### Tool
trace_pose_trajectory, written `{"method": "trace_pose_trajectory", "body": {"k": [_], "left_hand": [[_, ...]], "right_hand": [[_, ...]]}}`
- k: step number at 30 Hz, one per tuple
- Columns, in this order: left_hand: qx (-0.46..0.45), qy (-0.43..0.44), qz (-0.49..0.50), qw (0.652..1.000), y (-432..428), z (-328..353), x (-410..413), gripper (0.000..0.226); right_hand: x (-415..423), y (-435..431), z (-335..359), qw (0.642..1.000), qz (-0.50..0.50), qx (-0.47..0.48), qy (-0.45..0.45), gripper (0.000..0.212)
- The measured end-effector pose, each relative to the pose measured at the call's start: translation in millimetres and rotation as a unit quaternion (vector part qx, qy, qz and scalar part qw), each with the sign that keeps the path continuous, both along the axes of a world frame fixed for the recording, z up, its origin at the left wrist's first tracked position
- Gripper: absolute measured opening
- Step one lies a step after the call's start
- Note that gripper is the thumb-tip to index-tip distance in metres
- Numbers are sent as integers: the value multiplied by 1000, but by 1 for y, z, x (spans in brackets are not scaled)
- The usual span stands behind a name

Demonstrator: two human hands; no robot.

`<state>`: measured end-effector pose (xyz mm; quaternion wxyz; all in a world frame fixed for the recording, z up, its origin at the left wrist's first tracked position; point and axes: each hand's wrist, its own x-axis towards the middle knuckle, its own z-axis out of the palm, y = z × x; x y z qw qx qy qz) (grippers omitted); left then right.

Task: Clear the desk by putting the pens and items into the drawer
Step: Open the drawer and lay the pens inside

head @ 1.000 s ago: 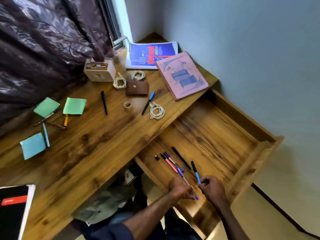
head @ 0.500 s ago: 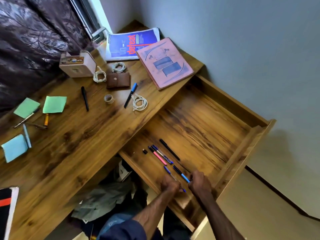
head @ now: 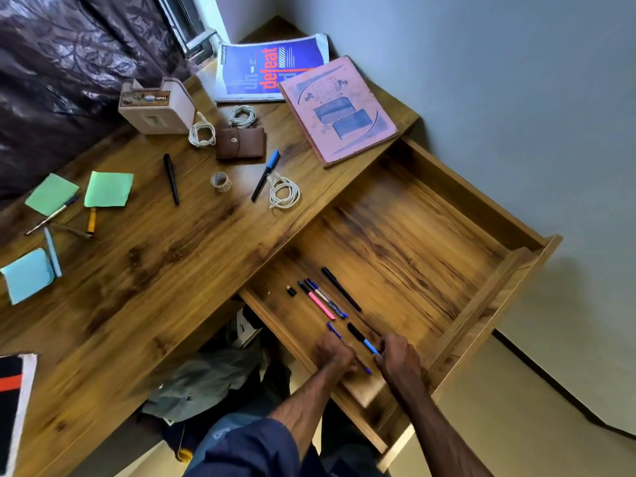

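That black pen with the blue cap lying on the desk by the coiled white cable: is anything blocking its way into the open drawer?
Nothing visible does. The black pen with the blue cap lies near the desk edge, beside the coiled white cable. The open wooden drawer has bare floor just below that edge.
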<state>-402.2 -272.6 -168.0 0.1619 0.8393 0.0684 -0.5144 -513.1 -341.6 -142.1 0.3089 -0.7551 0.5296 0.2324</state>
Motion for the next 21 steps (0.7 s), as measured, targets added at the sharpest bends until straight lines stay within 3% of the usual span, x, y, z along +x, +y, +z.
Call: {"method": "trace_pose_trajectory", "body": {"k": [15,21], "left_hand": [[-39,38,21,998,4,-3,-8,37],[-49,10,-18,999,9,-15,-1,42]], "right_hand": [[0,1,-7,1000,12,-20,8,10],[22,0,2,998,18,-51,-36,9]]}}
